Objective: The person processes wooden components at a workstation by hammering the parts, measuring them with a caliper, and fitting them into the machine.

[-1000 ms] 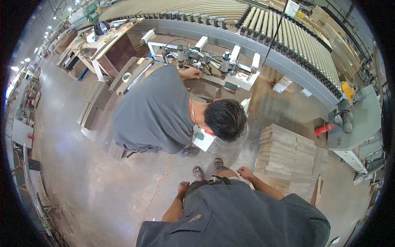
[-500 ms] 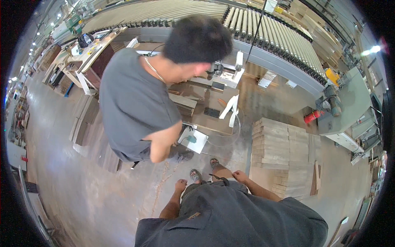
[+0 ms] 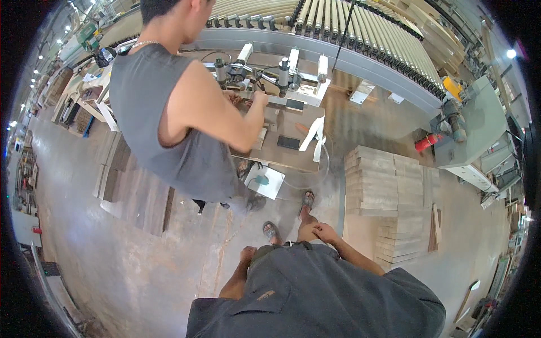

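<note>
My left hand [image 3: 248,254] hangs low beside my dark shorts, its fingers curled in; I see nothing in them. Against my bare thigh, near the hem of the shorts, my right hand [image 3: 325,232] rests with fingers closed; whether they pinch anything is hidden. Ahead and to the left a co-worker [image 3: 163,112] in a grey sleeveless top bends over a workbench [image 3: 301,159], both hands at a metal-and-black machine fixture [image 3: 283,79]. A black phone-like slab [image 3: 288,142] and white strips [image 3: 314,135] lie on the bench.
A stack of grey-brown boards [image 3: 372,183] stands to my right, more boards [image 3: 135,194] behind the co-worker. A roller conveyor [image 3: 366,48] crosses the back. A red fire extinguisher [image 3: 427,142] stands by a grey machine [image 3: 479,135]. A white sheet [image 3: 266,181] lies below the bench.
The co-worker has shifted left and toward the bench, uncovering the machine fixture and both their hands. My right foot has stepped forward; my right hand has moved slightly up.
</note>
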